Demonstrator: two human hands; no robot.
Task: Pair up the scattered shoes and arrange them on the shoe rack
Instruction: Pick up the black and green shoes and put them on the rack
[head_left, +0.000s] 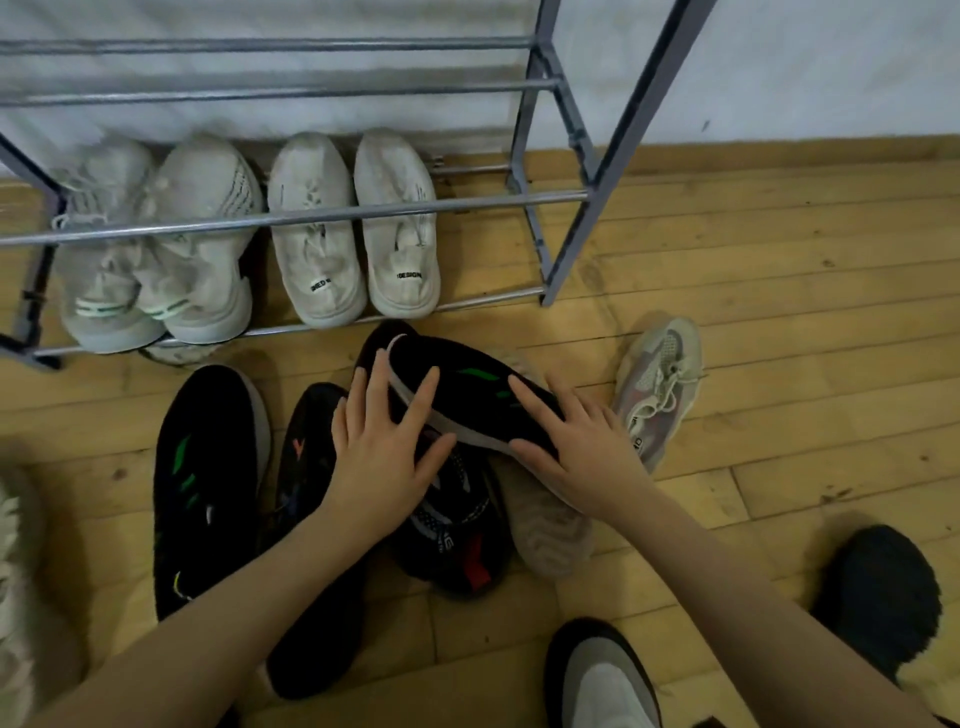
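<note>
A black shoe with green marks (470, 387) lies tilted on a heap of shoes in front of the grey metal shoe rack (322, 213). My left hand (384, 441) holds its front part, fingers spread over the upper and thumb by the grey sole. My right hand (576, 441) grips its heel end, thumb under the sole edge. Its match, another black shoe with green marks (205, 483), lies on the floor to the left. Beneath my hands lie a black shoe with red and white trim (457, 525) and a beige shoe (550, 525). A dark shoe with pink marks (306, 467) lies under my left wrist.
Two pale pairs stand on the rack's bottom tier: grey-white sneakers (156, 249) and white shoes (353, 228). A beige-pink laced sneaker (657, 389) lies on the wooden floor at right. A black fuzzy slipper (878, 592) and a grey-and-black shoe (602, 680) sit near the bottom edge.
</note>
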